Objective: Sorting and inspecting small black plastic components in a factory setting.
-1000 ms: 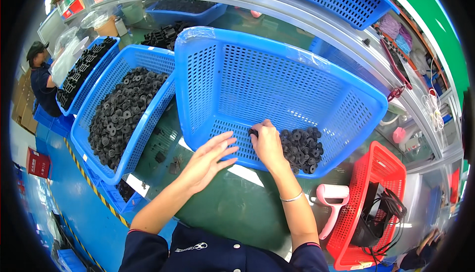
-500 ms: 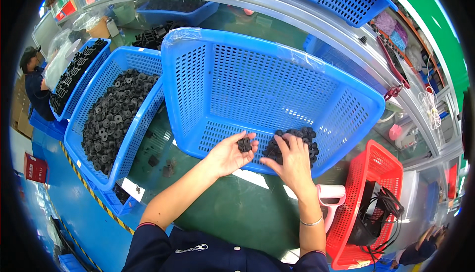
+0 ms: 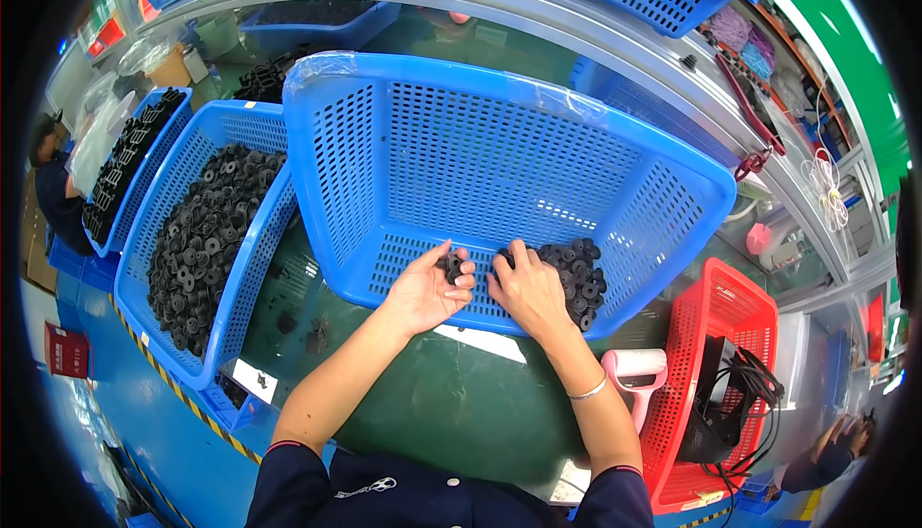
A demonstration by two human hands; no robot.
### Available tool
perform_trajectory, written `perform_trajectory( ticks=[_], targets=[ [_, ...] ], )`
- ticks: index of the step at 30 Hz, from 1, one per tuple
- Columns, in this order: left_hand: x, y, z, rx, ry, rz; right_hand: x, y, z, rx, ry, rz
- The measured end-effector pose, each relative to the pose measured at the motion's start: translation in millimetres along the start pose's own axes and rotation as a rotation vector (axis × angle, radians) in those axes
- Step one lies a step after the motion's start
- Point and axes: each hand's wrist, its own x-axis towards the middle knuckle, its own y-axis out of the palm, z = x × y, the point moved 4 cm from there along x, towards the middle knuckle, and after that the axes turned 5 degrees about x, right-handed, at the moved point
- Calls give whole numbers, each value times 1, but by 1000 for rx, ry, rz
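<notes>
A large blue perforated basket is tilted with its opening toward me. Inside its lower right part lies a heap of small black round rubber-like parts. My left hand is over the basket's near rim, palm turned up, fingers curled around a few of these black parts. Beside it, my right hand is closed at the left edge of the heap, its fingertips on a black part. The fingers partly hide what they hold.
To the left stands a blue basket full of black ring-shaped parts. A red basket with a black device and cables sits at right, next to a pink-and-white handled roller. The green tabletop lies between. People work at both sides.
My right hand has moved left, off the heap and nearer to my left hand, its fingers now drawn together. My left hand has shifted slightly left, still holding black parts. The view has shifted a little.
</notes>
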Motion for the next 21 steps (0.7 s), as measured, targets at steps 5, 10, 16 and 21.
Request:
perform_trajectory(
  ticks=[5, 10, 16, 21],
  targets=[
    [-1, 0, 0, 19, -1, -33, 9, 1, -11, 199, 95, 33],
    [-13, 3, 11, 97, 103, -170, 20, -8, -23, 464, 301, -148],
    [2, 19, 29, 109, 138, -230, 27, 6, -32, 1232, 679, -464],
    [2, 43, 37, 25, 172, -186, 23, 21, -25, 2269, 1083, -511]
  ],
)
